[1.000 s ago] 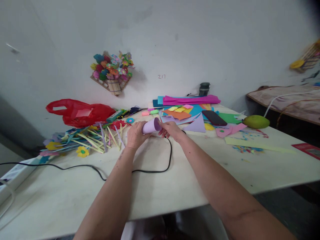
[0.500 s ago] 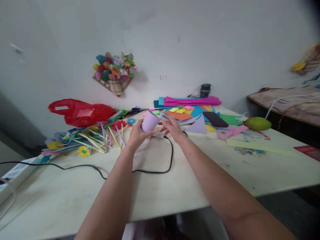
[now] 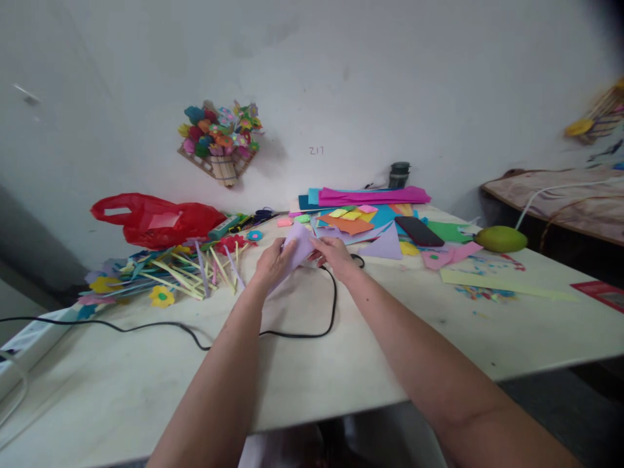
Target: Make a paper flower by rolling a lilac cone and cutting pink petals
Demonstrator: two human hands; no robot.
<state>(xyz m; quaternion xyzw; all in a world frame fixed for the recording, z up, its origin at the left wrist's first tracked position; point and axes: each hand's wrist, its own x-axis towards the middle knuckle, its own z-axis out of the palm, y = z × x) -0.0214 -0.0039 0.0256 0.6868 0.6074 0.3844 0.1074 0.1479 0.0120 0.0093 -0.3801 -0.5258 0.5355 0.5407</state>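
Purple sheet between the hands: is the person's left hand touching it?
Touching. The head view shows it: the left hand has its thumb lying over the purple sheet's surface.

The curled lilac sheet of paper or thin foam [image 3: 301, 240] looks smooth and matt; the red handled plastic bag [image 3: 137, 227], thin, crinkled and slightly glossy; the broad cream-white worktop [image 3: 336, 374], smooth but faintly smudged.

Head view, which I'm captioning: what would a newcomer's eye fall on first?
Probably the bright bouquet on the wall, left of centre. The red bag below it, further left, stands out too. Near the middle, the hands hold purple paper.
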